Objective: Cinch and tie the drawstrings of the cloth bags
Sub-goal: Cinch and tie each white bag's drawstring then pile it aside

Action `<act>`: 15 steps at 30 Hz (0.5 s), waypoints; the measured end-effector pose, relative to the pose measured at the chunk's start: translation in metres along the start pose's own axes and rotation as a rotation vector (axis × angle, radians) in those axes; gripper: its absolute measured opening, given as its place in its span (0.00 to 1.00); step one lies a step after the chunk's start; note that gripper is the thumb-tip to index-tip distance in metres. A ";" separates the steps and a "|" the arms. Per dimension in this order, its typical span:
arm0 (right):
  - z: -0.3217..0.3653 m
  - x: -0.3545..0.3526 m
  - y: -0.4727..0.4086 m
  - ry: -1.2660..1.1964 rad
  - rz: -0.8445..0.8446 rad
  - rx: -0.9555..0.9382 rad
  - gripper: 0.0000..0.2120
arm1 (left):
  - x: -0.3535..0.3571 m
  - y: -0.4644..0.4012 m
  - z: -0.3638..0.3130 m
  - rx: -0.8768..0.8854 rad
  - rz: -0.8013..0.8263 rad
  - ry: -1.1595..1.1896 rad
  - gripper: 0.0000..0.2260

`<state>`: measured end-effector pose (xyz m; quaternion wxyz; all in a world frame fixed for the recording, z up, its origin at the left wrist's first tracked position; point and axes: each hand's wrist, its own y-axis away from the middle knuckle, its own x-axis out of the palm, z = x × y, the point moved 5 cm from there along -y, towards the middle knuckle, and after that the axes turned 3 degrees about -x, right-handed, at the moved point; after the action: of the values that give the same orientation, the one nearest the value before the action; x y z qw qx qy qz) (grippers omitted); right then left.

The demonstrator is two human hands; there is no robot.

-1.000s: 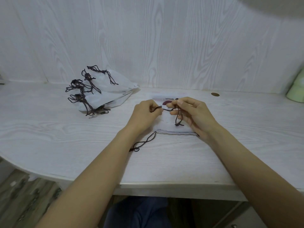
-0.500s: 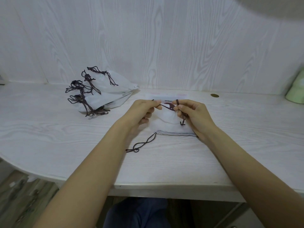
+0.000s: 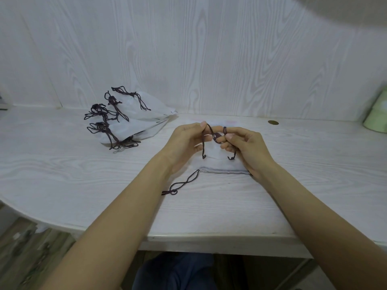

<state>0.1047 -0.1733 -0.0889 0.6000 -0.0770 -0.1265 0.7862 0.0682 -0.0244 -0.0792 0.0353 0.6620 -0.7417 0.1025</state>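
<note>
Bag (image 3: 217,164) print hidden behind hands (image 3: 215,139)

Both hands (image 3: 215,143) on dark drawstring (image 3: 204,143) above white bag (image 3: 217,164)

Our hands (image 3: 217,143) hide most of the white bag (image 3: 217,162), so we cannot read its print. The pale green object (image 3: 377,118) at far right is cut off and blurred.
</note>
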 end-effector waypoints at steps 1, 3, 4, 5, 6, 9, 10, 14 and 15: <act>0.001 0.000 0.000 -0.002 0.000 0.004 0.07 | 0.001 0.000 0.001 -0.001 -0.005 0.027 0.13; 0.001 0.001 0.000 -0.004 -0.006 0.017 0.05 | 0.001 -0.001 0.003 -0.001 -0.036 0.088 0.11; 0.001 0.001 0.000 -0.002 -0.011 0.020 0.04 | 0.002 -0.001 0.004 0.001 -0.053 0.108 0.10; 0.002 0.002 0.000 -0.004 -0.013 0.021 0.03 | 0.002 -0.001 0.005 0.008 -0.068 0.109 0.09; 0.002 0.002 0.000 -0.009 -0.018 0.019 0.03 | 0.003 -0.001 0.006 0.019 -0.081 0.091 0.09; 0.002 0.002 0.001 -0.034 -0.034 0.024 0.08 | 0.003 -0.002 0.008 0.060 -0.120 -0.047 0.08; 0.002 0.001 0.001 -0.013 -0.027 0.028 0.07 | 0.003 -0.002 0.008 0.073 -0.123 -0.107 0.07; -0.001 0.002 0.002 0.061 -0.001 0.023 0.07 | 0.009 0.001 0.011 0.107 -0.042 -0.243 0.09; -0.001 0.001 0.002 0.061 -0.011 0.019 0.07 | 0.011 0.001 0.012 0.110 -0.016 -0.257 0.10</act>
<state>0.1032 -0.1727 -0.0905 0.6085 -0.0944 -0.1011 0.7814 0.0665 -0.0375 -0.0887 -0.0957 0.6765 -0.7279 0.0570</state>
